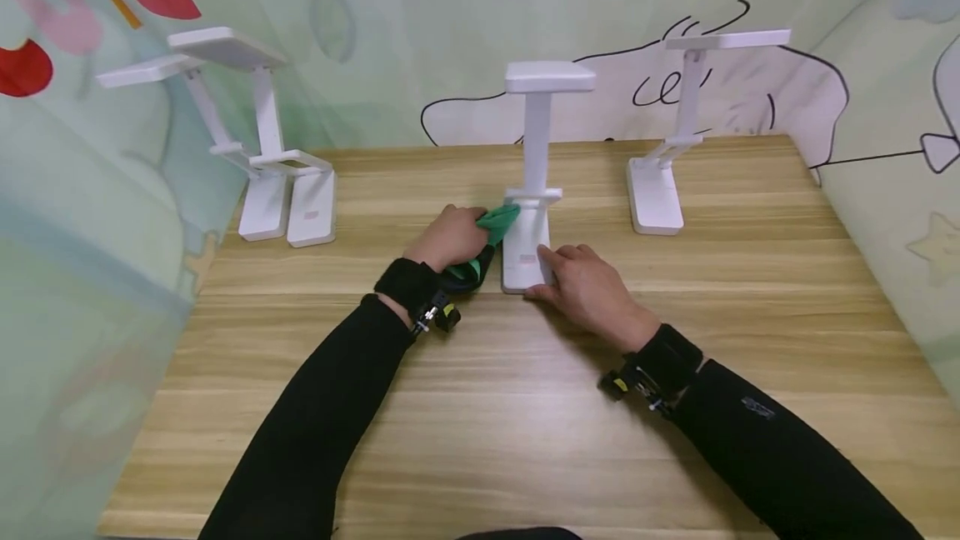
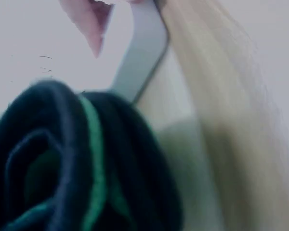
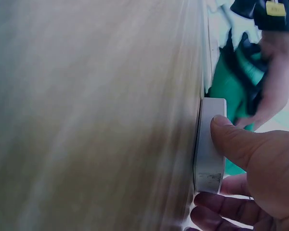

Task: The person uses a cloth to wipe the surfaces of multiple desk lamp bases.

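Between right fingers (image 1: 553, 258), seemingly, lamp-base corner (image 1: 539, 276)

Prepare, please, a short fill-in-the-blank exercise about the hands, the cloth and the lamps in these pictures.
1. The left hand holds a cloth coloured black and ____.
2. The right hand holds the middle lamp by its ____.
3. Including this one, the table bears ____ lamps.
4. All their stems are ____ in colour.

Missing words: green; base; four; white.
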Action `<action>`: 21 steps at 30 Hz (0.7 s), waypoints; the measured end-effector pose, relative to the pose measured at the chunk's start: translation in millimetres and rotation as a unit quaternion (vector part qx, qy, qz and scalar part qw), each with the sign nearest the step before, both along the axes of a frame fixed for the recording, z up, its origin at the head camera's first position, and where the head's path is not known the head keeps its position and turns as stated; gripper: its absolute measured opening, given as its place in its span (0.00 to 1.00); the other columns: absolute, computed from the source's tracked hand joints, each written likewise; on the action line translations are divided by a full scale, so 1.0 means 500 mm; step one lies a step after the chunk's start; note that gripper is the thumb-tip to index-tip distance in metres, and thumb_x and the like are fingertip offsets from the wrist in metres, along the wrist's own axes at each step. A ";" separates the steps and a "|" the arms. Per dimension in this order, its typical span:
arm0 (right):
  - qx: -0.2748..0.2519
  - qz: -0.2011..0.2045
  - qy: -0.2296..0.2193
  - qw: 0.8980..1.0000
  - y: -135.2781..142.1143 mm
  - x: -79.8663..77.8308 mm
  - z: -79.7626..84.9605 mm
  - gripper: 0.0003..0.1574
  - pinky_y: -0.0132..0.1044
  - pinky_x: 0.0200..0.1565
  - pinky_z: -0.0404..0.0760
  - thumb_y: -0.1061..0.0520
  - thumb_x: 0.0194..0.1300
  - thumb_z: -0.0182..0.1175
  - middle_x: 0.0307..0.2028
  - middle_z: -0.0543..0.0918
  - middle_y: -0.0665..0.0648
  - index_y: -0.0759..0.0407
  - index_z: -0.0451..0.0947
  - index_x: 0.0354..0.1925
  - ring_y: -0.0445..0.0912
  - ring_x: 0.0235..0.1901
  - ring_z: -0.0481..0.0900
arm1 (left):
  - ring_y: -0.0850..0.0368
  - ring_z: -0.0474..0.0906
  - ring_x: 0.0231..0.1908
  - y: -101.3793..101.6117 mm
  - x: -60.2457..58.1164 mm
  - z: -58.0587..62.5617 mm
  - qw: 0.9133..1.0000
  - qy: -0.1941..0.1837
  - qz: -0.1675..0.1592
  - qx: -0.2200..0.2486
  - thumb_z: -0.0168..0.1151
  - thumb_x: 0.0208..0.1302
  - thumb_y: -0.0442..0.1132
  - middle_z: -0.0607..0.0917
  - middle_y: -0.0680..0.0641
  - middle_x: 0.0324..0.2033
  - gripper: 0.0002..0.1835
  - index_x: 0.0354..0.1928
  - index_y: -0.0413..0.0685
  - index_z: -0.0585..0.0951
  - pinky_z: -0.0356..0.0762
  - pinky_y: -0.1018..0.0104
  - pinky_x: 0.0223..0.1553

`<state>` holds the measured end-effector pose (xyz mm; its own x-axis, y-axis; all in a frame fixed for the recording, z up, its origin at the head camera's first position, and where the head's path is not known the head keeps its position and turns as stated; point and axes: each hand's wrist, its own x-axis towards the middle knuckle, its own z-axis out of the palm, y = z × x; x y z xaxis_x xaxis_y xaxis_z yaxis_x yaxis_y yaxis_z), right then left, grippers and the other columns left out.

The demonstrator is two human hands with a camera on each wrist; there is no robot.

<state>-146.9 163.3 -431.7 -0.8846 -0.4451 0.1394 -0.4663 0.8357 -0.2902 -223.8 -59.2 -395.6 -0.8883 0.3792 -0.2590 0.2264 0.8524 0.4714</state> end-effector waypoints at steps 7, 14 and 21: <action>-0.001 -0.001 0.004 1.000 -0.001 0.000 -0.001 0.41 0.52 0.41 0.79 0.39 0.58 0.67 0.40 0.82 0.65 0.65 0.73 0.59 0.59 0.42 0.77 | 0.51 0.72 0.29 0.020 0.028 -0.006 1.000 -0.013 -0.011 0.004 0.49 0.58 0.33 0.77 0.44 0.29 0.08 0.23 0.50 0.71 0.70 0.66 0.28; -0.004 -0.008 0.012 1.000 0.010 0.004 0.002 0.41 0.52 0.40 0.80 0.39 0.57 0.67 0.39 0.81 0.65 0.65 0.73 0.58 0.58 0.42 0.78 | 0.51 0.74 0.40 0.021 0.102 -0.006 0.993 0.031 -0.102 -0.044 0.51 0.63 0.36 0.82 0.46 0.32 0.09 0.33 0.46 0.81 0.74 0.63 0.39; -0.009 -0.004 0.011 1.000 0.016 0.005 0.001 0.42 0.52 0.42 0.79 0.40 0.57 0.67 0.41 0.81 0.65 0.65 0.72 0.60 0.58 0.43 0.78 | 0.55 0.73 0.36 0.019 0.148 0.001 0.988 -0.005 -0.148 -0.039 0.55 0.66 0.41 0.81 0.49 0.32 0.10 0.35 0.49 0.85 0.76 0.63 0.39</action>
